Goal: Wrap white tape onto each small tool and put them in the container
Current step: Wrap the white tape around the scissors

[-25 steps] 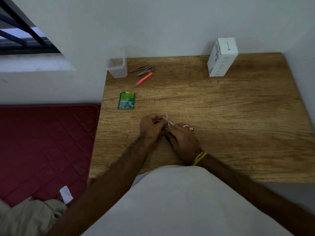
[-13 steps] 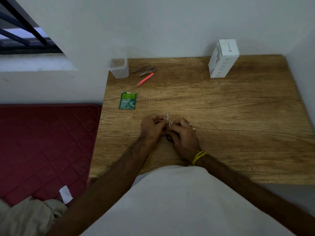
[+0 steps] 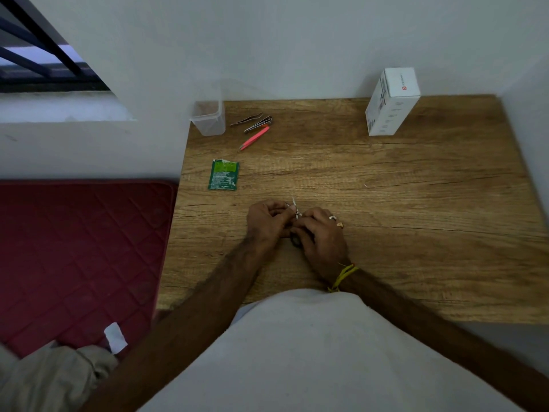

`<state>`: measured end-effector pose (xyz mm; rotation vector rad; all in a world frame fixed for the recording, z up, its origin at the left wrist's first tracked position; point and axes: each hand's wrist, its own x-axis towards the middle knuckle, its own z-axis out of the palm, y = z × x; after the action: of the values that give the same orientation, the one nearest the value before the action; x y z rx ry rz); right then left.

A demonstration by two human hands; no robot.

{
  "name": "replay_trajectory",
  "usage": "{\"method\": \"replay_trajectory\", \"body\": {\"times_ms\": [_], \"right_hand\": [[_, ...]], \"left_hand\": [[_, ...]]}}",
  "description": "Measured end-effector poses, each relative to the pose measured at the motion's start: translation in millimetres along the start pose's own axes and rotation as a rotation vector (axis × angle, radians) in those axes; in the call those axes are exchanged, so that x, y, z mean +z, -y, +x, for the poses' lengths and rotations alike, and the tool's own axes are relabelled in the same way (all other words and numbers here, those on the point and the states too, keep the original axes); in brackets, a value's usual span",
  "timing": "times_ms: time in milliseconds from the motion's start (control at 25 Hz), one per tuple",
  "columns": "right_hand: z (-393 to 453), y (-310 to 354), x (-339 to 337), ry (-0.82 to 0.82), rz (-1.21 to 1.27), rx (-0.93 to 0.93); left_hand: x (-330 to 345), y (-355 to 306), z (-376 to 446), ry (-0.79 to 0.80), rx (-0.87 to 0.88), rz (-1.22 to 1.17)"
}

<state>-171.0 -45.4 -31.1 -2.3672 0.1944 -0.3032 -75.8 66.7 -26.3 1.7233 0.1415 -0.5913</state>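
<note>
Head view: both hands meeting just above the wood-grain tabletop (image 3: 386, 188), near its front-middle. Left hand (image 3: 267, 221) curled, fingers (image 3: 283, 210) pinching a small slim silvery metal tool (image 3: 294, 205) whose pale, thin tip pokes up between the two hands. Right hand (image 3: 322, 236), two rings on it and a yellow thread band (image 3: 343, 276) at the wrist, curled close against the left, its fingers closed about the same tool's lower part, where a dark looped bit (image 3: 295, 240) shows under the palm. A touch of white at the meeting point, perhaps the white tape; too small and too hidden to tell how far wrapped.

At the far left corner of the tabletop, an upright clear plastic container (image 3: 208, 118), open-topped. Just beside it to the right, two silvery metal tweezers (image 3: 252, 121) lying side by side, and near them a pink tweezer (image 3: 255, 138) lying slantwise, all bare of tape as far as visible. Nearer, a flat green printed sachet (image 3: 223, 175), torn at the top. At the far right, a white cardboard box (image 3: 390, 102) standing on end against the wall.

Left of the tabletop, a dark red quilted mattress (image 3: 77, 248) bearing a white slip (image 3: 115, 337).
</note>
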Motion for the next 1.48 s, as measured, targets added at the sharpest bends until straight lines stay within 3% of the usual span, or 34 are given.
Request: {"method": "replay_trajectory", "body": {"times_ms": [560,760,1000,1080,1160,1280,1360,1480], "right_hand": [[-19,-18,-10,0.144,-0.041,-0.206],[-18,-20,-9,0.006,0.040,-0.100],[-4,-9,-11,0.002,0.066,-0.039],[-2,-5,-18,-0.113,0.105,0.040],[5,-3,-27,-0.211,0.213,0.221],[23,-2,-38,-0.158,0.662,0.515],[28,-1,-40,-0.147,0.857,0.582],[24,-4,-38,-0.120,0.960,0.600]], "left_hand": [[1,-2,-2,0.006,-0.039,-0.028],[2,-1,-2,0.000,-0.038,-0.005],[1,-4,-7,0.023,-0.050,-0.046],[-2,-7,-9,0.048,-0.072,-0.085],[-4,-10,-10,0.063,-0.080,-0.128],[-2,-10,-11,0.076,-0.044,-0.105],[3,-11,-13,0.070,-0.022,-0.105],[9,-14,-17,0.079,-0.058,-0.149]]}}
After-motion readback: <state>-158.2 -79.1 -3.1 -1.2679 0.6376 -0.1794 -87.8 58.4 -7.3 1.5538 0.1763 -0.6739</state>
